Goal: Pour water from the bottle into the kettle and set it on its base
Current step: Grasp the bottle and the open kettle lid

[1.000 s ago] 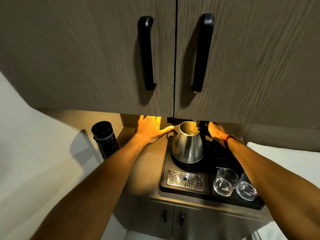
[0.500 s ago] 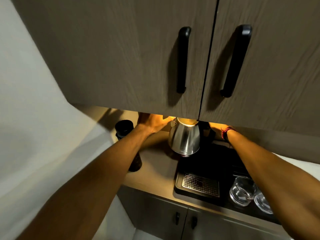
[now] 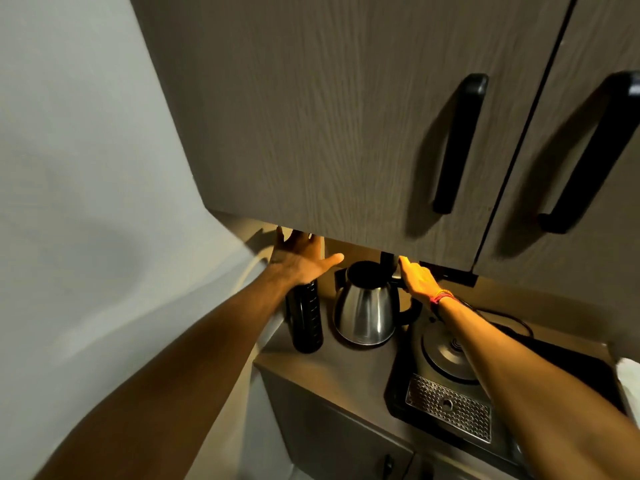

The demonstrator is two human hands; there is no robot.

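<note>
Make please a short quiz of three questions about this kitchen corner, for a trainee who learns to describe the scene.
1. True or false: the kettle sits on its base.
2. Which hand is at the kettle's handle? A) left hand B) right hand
3. Fill in: the black bottle stands to the ___ of the kettle in the picture.

Key
1. False: it stands on the countertop, beside the black tray that holds the base.
2. B; the left hand is spread open above the bottle.
3. left
</note>
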